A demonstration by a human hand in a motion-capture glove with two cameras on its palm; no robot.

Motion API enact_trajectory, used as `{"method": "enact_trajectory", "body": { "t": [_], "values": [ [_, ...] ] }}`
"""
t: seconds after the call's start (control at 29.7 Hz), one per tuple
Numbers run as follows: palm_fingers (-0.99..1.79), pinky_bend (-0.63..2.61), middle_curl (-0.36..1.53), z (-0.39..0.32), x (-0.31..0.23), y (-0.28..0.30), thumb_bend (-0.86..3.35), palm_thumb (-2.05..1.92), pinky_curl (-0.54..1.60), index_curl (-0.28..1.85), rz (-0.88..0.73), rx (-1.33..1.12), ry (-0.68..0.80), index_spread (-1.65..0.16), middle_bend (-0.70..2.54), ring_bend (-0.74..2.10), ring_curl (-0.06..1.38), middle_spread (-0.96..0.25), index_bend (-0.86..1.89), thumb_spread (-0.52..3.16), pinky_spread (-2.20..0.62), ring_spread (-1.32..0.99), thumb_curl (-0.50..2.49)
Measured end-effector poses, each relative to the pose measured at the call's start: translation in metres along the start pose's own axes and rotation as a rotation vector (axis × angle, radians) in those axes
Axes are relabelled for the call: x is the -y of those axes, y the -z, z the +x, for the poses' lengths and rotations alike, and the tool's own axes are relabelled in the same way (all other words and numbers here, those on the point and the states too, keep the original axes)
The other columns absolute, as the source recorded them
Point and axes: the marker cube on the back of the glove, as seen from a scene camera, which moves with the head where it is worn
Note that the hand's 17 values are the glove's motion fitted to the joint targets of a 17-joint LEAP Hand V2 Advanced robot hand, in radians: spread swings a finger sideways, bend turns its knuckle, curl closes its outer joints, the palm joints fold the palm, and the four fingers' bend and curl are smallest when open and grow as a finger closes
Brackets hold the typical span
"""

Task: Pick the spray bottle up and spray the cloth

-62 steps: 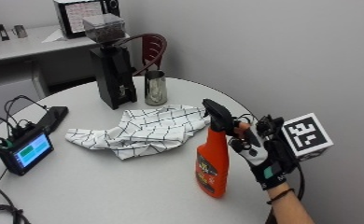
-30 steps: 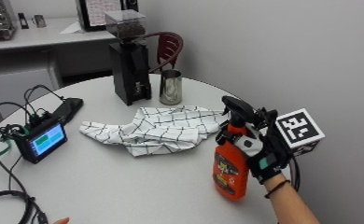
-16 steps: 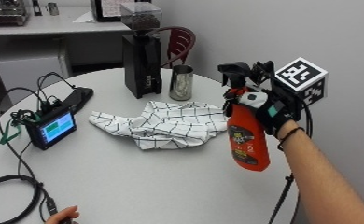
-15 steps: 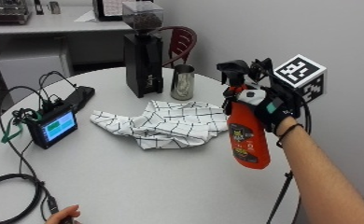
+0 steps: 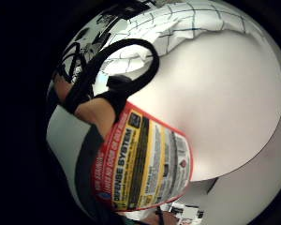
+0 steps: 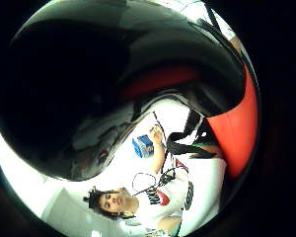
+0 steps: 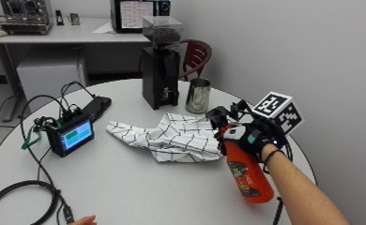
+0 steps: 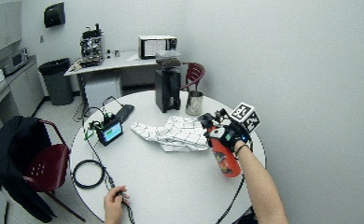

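My gloved right hand (image 7: 253, 139) grips the neck of an orange spray bottle (image 7: 248, 174) and holds it in the air, tilted, above the right side of the round white table (image 7: 133, 187). Its black nozzle (image 7: 218, 115) points left toward the white cloth with a black grid (image 7: 171, 136), which lies crumpled on the table just beside it. In the little finger side palm view the bottle's label (image 5: 145, 164) fills the near field, with the cloth (image 5: 187, 23) beyond. The wide outside view shows the same hand (image 8: 228, 135), bottle (image 8: 225, 158) and cloth (image 8: 172, 133).
A black coffee grinder (image 7: 159, 70) and a steel cup (image 7: 198, 96) stand behind the cloth. A small screen device (image 7: 73, 136) with cables sits at the table's left. A black cable coil (image 7: 20, 201) lies near the front left. My bare left hand (image 8: 115, 196) rests at the front edge.
The hand has carried the bottle up off the table and tilted it, bringing the nozzle close to the cloth's right edge. The outside camera has shifted too.
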Motion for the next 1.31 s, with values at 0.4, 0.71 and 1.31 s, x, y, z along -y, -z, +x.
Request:
{"method": "enact_trajectory", "body": {
  "t": [0.4,0.71,1.31],
  "values": [
    [1.12,0.18,0.5,-0.053,-0.027,0.054,-0.02,0.97,0.28,0.32,0.135,-0.07,0.034,-0.2,0.51,0.62,0.43,-0.12,0.12,0.76,0.27,-0.11,0.63],
    [1.13,0.18,0.5,-0.019,-0.012,0.031,-0.03,0.96,0.29,0.32,0.078,-0.107,-0.034,-0.19,0.51,0.63,0.43,-0.11,0.12,0.75,0.26,-0.11,0.65],
    [1.14,0.18,0.51,0.012,-0.016,0.031,-0.03,0.95,0.3,0.33,0.065,-0.133,-0.11,-0.17,0.52,0.64,0.43,-0.11,0.13,0.72,0.26,-0.11,0.67]
  ]
}}
